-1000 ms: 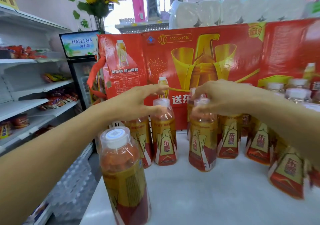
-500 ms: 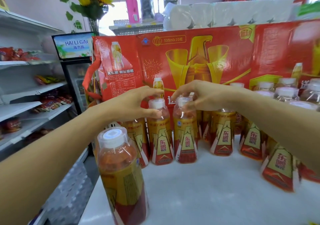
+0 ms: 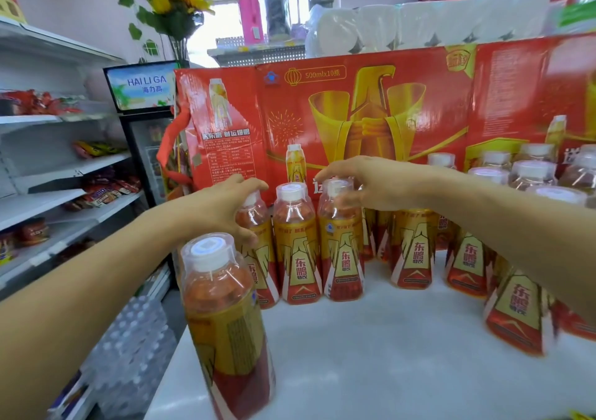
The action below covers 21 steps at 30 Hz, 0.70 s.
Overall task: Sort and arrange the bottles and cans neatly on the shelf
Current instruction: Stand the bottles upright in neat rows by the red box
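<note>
Several red-and-gold drink bottles with clear caps stand on a white shelf top (image 3: 387, 355). My left hand (image 3: 219, 209) grips the neck of the leftmost bottle in the back row (image 3: 258, 258). Beside it stands a free bottle (image 3: 298, 251). My right hand (image 3: 364, 182) curls its fingers round the cap of the third bottle (image 3: 343, 251), pressed against that free one. One bottle (image 3: 225, 322) stands alone near the front left edge. More bottles (image 3: 467, 258) spread loosely to the right.
A large red carton (image 3: 371, 113) stands upright behind the bottles like a wall. White shelves with snacks (image 3: 64, 193) and a small fridge (image 3: 145, 135) are at the left. Wrapped water packs (image 3: 129, 355) lie on the floor below the shelf edge.
My right hand has slid its bottle leftward until it stands tight against the row. My left hand has shifted from the second bottle to the leftmost one.
</note>
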Available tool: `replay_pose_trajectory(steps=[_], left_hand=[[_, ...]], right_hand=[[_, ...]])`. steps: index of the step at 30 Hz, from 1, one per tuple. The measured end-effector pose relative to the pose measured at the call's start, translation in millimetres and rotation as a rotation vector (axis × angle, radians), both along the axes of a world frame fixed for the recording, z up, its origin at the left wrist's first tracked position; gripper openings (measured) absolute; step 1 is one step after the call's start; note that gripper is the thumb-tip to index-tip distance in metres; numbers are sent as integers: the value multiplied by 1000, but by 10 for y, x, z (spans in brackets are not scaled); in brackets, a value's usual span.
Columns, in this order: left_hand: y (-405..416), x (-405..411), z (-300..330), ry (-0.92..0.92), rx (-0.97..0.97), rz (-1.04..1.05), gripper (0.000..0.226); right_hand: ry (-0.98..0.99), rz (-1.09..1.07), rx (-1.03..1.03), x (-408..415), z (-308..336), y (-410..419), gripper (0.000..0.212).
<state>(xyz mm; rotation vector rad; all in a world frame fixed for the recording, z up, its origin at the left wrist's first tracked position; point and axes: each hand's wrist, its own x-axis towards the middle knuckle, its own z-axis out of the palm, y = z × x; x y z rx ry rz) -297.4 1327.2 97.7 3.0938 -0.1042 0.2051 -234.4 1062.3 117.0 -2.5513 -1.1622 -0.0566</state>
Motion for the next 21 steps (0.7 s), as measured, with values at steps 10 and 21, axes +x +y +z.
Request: replay_pose_trajectory(steps=[10,21], left_hand=[[-268,-132,129,-115,-250,-105,80],[-256,-64,50,-41,-178,-137,73]], right_hand=[[-152,-307,-193,196,136,-498,53],[-201,-428,-396,416,33,-521,41]])
